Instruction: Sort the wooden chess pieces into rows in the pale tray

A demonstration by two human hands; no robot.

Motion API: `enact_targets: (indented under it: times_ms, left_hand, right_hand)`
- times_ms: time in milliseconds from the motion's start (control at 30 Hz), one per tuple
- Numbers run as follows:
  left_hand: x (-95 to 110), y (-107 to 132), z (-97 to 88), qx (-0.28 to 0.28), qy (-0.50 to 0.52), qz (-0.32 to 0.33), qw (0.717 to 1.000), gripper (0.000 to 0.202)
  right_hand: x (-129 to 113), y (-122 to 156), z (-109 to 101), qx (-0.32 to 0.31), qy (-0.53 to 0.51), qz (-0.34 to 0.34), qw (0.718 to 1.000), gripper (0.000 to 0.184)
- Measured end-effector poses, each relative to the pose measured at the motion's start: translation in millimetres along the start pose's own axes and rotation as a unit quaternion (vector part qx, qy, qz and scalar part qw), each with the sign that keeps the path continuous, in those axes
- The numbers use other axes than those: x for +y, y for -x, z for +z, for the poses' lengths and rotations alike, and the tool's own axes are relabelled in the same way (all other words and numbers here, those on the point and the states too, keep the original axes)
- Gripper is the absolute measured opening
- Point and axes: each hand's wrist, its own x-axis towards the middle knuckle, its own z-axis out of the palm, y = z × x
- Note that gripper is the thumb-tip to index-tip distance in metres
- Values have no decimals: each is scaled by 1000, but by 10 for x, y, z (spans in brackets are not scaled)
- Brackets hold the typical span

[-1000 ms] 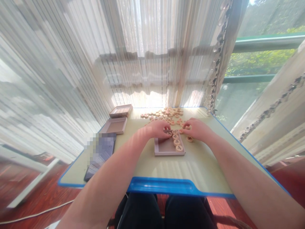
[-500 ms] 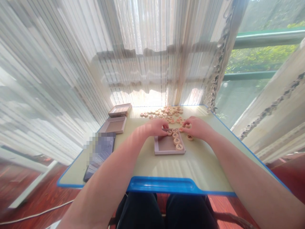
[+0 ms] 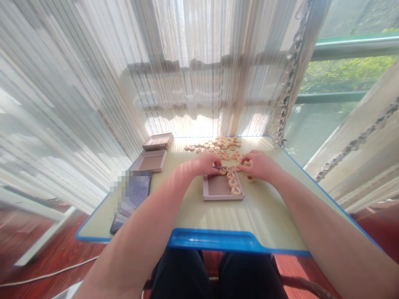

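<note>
Five round pieces point(image 3: 231, 175) lie in the shallow box point(image 3: 216, 189)

Wearing near-black trousers point(image 3: 182, 276), plain cloth where showing. Left forearm point(image 3: 149, 216) and right forearm point(image 3: 314, 216) are showing bare; left hand point(image 3: 206, 163) and right hand point(image 3: 258, 165) are showing bare too.

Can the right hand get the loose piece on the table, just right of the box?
Probably yes: the piece lies close by the right hand, with nothing seen on top. The hand would likely just need to draw back from the other pieces.
</note>
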Motion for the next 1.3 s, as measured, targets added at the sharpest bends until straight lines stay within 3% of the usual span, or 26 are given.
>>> enact_targets:
  times_ms: [133,300,400,800,1000,1300]
  left_hand:
    - [-19,-2,8,1,11,2,1000,33]
    - [20,9,-22,-1,4,6,1000,27]
    - [35,4,-24,-5,-17,12,1000,25]
    - [-43,-22,33,13,21,16,1000,24]
    - [-81,-17,2,-18,101,-22,994,33]
    - [13,32,-72,-17,150,-36,988,32]
  right_hand:
    - [-51,21,-20,9,-6,-11,1000,26]
    - [-338,143,-54,75,-42,-110,990,21]
    - [-518,202,-48,81,-46,-144,985,21]
    - [-687,131,0,35,-1,-49,998,27]
    - [-719,134,22,44,9,-50,998,22]
    - [-727,129,53,33,34,-47,998,20]
